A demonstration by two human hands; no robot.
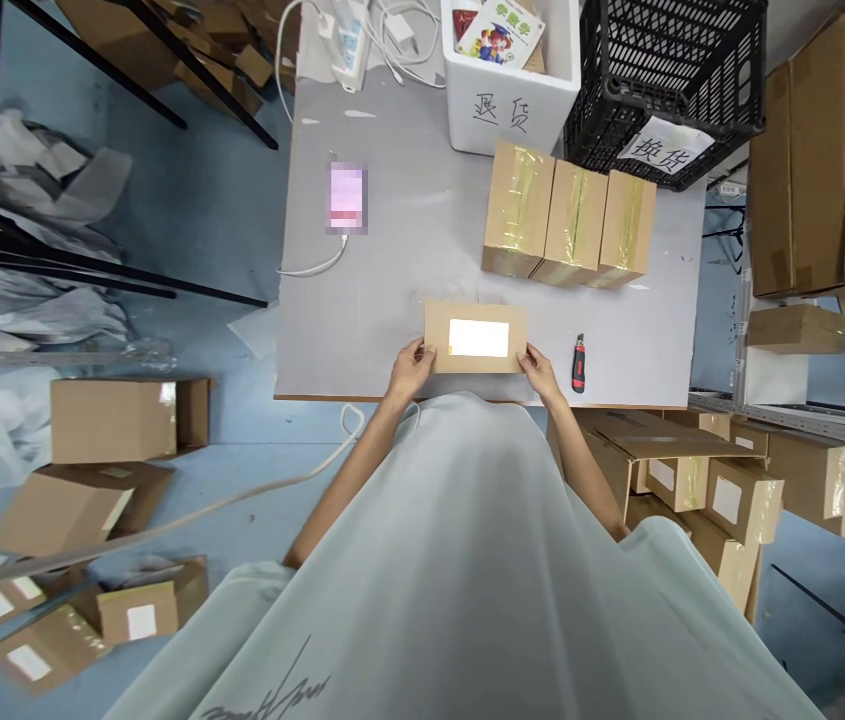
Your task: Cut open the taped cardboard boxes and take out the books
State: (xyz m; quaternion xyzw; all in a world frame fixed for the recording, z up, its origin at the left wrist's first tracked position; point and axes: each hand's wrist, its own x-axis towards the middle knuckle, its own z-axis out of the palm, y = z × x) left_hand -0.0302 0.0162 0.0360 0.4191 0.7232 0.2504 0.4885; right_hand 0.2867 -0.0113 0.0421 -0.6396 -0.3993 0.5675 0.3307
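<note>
A small cardboard box (475, 322) with a white label on top lies near the front edge of the grey table (392, 290). My left hand (412, 365) grips its left end and my right hand (538, 368) grips its right end, fingers curled on the box's sides. Three taped cardboard boxes (568, 220) stand side by side just behind it. A red and black utility knife (579, 363) lies on the table to the right of my right hand.
A phone (347, 197) on a white cable lies at the table's left. A white foam bin (512, 80) and a black plastic crate (666, 80) stand at the back. Cardboard boxes (114, 420) litter the floor left; more boxes (699, 480) sit right of the table.
</note>
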